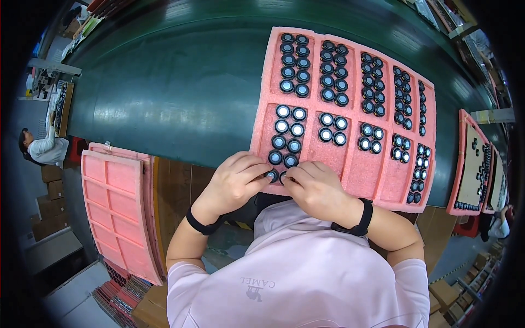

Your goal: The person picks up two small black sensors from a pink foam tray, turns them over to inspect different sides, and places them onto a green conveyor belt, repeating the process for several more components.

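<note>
A pink foam tray with two rows of compartments lies in front of me. Its compartments hold small black round parts with silver-grey tops, set in pairs. My left hand is closed, with its fingertips on a black round part at the near end of the near-left compartment. Beside it, my right hand pinches another such part, mostly hidden by the fingers. The far compartments are filled with these parts; three in the near row hold them only at their far end.
The tray rests on a green belt-like surface. Empty pink trays stand stacked at the left. On the right is another tray of black parts. A person sits at far left; another is partly visible at far right.
</note>
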A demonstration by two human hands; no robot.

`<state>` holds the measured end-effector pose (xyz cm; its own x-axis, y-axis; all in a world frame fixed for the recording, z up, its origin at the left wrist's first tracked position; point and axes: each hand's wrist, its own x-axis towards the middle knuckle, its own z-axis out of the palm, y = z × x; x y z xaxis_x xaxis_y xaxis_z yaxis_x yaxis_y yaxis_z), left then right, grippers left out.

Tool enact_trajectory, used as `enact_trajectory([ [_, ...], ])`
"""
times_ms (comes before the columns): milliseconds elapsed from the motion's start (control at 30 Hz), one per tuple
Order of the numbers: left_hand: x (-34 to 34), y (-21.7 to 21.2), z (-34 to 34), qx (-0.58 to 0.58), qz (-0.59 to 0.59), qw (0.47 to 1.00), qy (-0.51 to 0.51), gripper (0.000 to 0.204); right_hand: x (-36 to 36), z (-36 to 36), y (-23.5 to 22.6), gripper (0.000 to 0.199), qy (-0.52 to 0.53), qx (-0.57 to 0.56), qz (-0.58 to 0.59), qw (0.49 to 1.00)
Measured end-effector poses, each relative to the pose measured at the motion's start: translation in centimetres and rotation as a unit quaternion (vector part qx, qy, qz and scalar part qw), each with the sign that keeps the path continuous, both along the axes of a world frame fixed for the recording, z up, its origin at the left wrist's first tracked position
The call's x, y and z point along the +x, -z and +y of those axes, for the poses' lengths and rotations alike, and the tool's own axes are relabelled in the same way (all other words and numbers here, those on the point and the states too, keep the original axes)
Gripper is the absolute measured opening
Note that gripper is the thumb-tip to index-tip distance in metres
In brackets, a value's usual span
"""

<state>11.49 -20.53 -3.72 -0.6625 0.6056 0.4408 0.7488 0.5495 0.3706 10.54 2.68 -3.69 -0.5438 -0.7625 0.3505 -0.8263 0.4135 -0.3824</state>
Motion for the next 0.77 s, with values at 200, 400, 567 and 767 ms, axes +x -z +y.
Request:
enact_trajectory([
  [200,-0.1,-0.2,0.1,-0.02,0.001,1.0,0.012,0.016,0.2,0.6,0.2,0.02,0.008,0.032,-0.052,0.998],
  [400,0.2,-2.3,2.5,0.022,-0.041,0.997,0.066,0.021,-0.1,1.5,-2.9,0.014,-0.006,-0.156,-0.057,0.986],
  [567,1.1,-4.1,6.5,0.101,-0.143,0.97,0.167,0.031,0.9,2.5,-6.9,0.015,-0.089,-0.206,-0.051,0.973],
  [767,1.3,-1.0,8.0,0.159,-0.244,0.926,0.239,0.058,1.7,4.6,-9.9,0.018,-0.075,-0.116,0.027,0.99],
])
